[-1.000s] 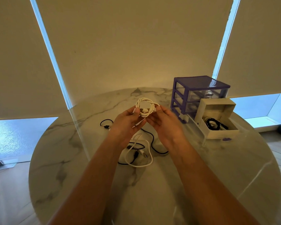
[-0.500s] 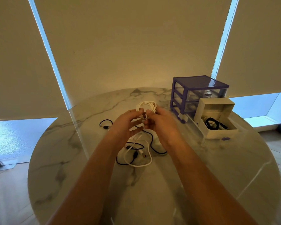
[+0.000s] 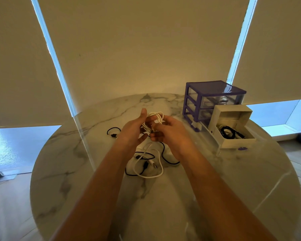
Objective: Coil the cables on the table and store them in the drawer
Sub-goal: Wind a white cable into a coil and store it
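Observation:
A coiled white cable (image 3: 155,118) is held above the table between both hands. My left hand (image 3: 133,129) supports the coil with its thumb raised. My right hand (image 3: 169,130) pinches the coil's lower part with curled fingers. Below them on the marble table (image 3: 94,180) lie a loose white cable (image 3: 153,171) and a loose black cable (image 3: 165,156), tangled together. The pulled-out drawer (image 3: 233,143) at the right holds a coiled black cable (image 3: 228,132).
A purple drawer unit (image 3: 214,100) with clear drawers stands at the back right, just behind the drawer that is pulled out. One small black cable (image 3: 113,132) lies left of my hands. Window blinds hang behind the round table.
The coil has been squeezed from an open ring into a narrow bundle. My right hand's fingers have curled round its lower part, and my left thumb has lifted.

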Demonstrator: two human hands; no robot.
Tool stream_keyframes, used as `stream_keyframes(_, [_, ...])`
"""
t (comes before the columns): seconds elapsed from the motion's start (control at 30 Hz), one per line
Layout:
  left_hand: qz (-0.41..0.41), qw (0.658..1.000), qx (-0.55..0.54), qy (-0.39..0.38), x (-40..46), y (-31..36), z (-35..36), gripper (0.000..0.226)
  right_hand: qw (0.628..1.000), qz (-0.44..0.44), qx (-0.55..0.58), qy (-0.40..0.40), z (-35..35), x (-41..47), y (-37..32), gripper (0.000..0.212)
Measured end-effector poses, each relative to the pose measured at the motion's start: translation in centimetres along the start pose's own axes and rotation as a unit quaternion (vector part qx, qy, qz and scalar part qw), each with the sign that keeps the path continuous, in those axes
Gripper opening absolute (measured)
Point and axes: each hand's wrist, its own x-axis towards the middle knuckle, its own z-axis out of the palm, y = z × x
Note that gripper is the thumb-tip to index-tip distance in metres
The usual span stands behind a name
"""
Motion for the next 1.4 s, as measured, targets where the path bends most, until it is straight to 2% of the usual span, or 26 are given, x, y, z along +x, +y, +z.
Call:
stream_keyframes(0.23, [-0.011,0.994,-0.104,0.013,0.2,0.1,-0.3,0.029,1.0,0.0,-0.02,-0.005,0.0,0.1,-0.2,0.043])
stream_keyframes(0.37, [-0.017,0.991,-0.134,0.015,0.3,0.0,-0.5,0.03,0.996,-0.012,-0.092,0.01,0.1,0.1,-0.2,0.035])
stream_keyframes(0.47, [0.005,0.989,-0.151,-0.004,0.3,0.0,-0.6,0.03,0.998,-0.001,-0.049,0.031,0.0,0.1,-0.2,0.031])
stream_keyframes(0.57, [0.026,0.989,-0.14,-0.027,0.3,0.0,-0.6,0.029,0.999,0.004,-0.003,0.049,-0.3,0.1,-0.2,0.03])
stream_keyframes(0.67, [0.043,0.996,-0.083,-0.015,0.2,-0.1,-0.4,0.028,0.998,-0.004,0.004,0.066,-0.8,0.2,-0.3,0.029])
stream_keyframes(0.73, [0.064,0.997,-0.03,0.002,0.1,-0.3,-0.2,0.029,0.997,-0.013,-0.024,0.074,-1.0,0.2,-0.3,0.029])
stream_keyframes(0.83, [0.079,0.997,-0.006,0.018,0.2,-0.5,-0.1,0.028,0.99,-0.039,-0.106,0.083,-1.1,0.3,-0.2,0.027])
stream_keyframes(0.97, [0.064,0.996,-0.031,0.047,0.2,-0.5,0.0,0.027,0.971,-0.086,-0.203,0.089,-1.1,0.4,0.3,0.019])
stream_keyframes(1.13, [0.027,0.996,-0.072,0.043,0.2,-0.5,-0.1,0.027,0.965,-0.111,-0.229,0.064,-1.3,0.1,-0.3,0.016])
stream_keyframes(1.23, [0.034,0.995,-0.087,0.025,0.2,-0.4,0.2,0.032,0.972,-0.104,-0.2,0.071,-2.0,-0.3,-0.7,0.017])
stream_keyframes(1.4, [0.05,0.997,-0.065,-0.012,-0.2,-0.1,2.9,0.033,0.987,-0.069,-0.105,0.103,-4.6,-1.9,-1.6,0.03])
